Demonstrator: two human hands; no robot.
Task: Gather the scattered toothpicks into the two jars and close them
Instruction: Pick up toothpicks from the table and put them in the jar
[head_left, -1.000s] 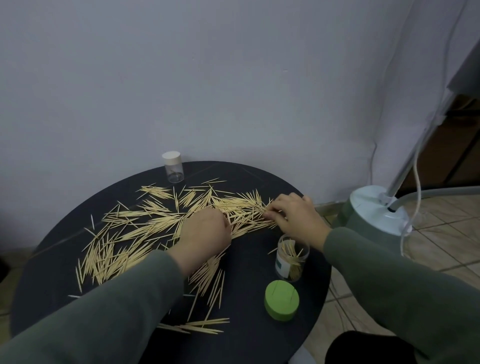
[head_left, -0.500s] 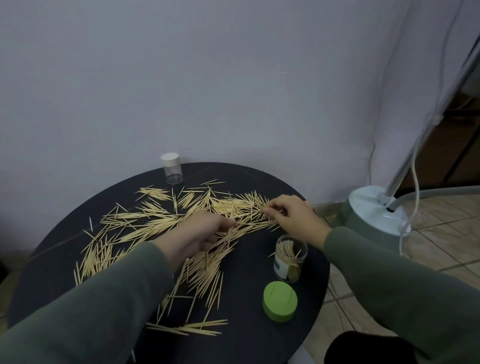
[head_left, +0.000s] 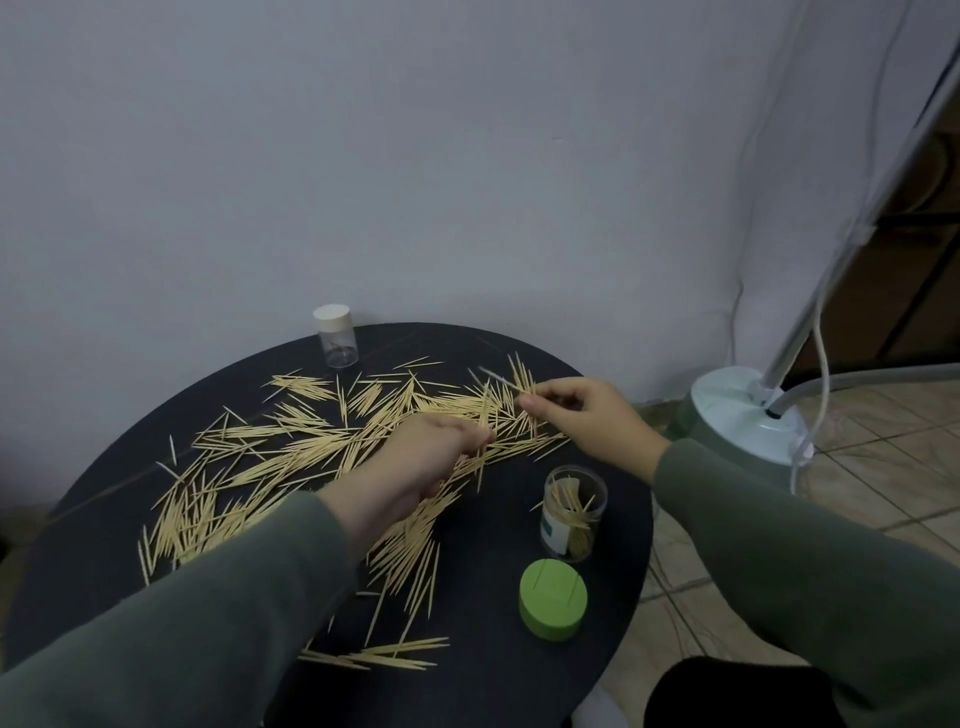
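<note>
A: Toothpicks (head_left: 291, 457) lie strewn over most of your round black table (head_left: 498, 691), thickest in a band from its left edge across the middle toward the far right edge. A smaller bunch sits near the front edge, just ahead of your left sleeve (head_left: 171, 639).

B: And what have you got in your hands?

A: Your right hand (head_left: 587, 421) is raised above the far right part of the table, thumb and forefinger pressed together on a single toothpick (head_left: 498, 378) that points up and to the left. Your left hand (head_left: 415, 467) is over the middle of the table with the fingers curled in, pinching a few toothpicks that hang down from the fingertips. How many you hold there, I cannot tell.

B: Where are your jars?

A: Your open clear jar (head_left: 574, 512) stands upright near the right edge, just below your right wrist, with some toothpicks leaning inside it. Its green lid (head_left: 552, 605) lies flat on the table just in front of it, toward the front right edge, apart from the jar. Your second jar (head_left: 336, 336), small and clear with a white cap (head_left: 331, 315) on it, stands upright at the far edge by the wall (head_left: 363, 156), well apart from both of your hands; what is inside is too small to tell.

B: Anything off the table?

A: A pale round appliance base (head_left: 743, 415) rests on the tiled floor (head_left: 883, 467) to your right.
</note>
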